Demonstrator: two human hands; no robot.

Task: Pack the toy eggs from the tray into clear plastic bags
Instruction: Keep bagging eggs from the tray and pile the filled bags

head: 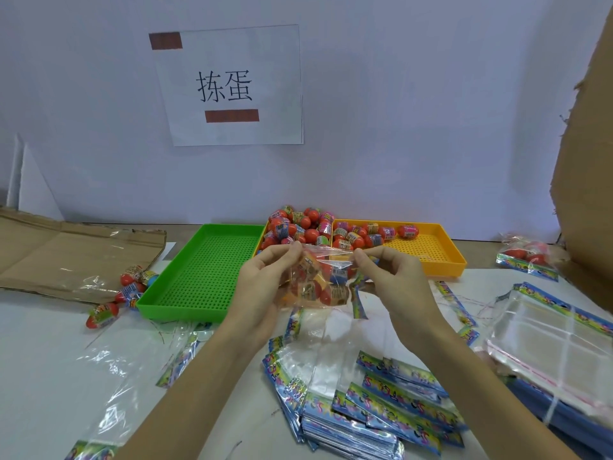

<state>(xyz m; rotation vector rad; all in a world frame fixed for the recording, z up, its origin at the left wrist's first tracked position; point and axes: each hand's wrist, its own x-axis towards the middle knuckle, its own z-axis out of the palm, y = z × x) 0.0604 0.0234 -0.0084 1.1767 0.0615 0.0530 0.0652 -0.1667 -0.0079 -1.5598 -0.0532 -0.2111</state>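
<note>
Egg-filled bag (pixel 320 280) pinched between both hands (pixel 328 280)

Two bare forearms rise from the bottom edge of the frame, sleeveless as far as they show. The left hand (pixel 262 287) and right hand (pixel 391 280) wear no gloves, rings, watch or bracelet. The fingers are slim and the nails short and unpainted. No clothing of the person shows anywhere in the head view.
</note>
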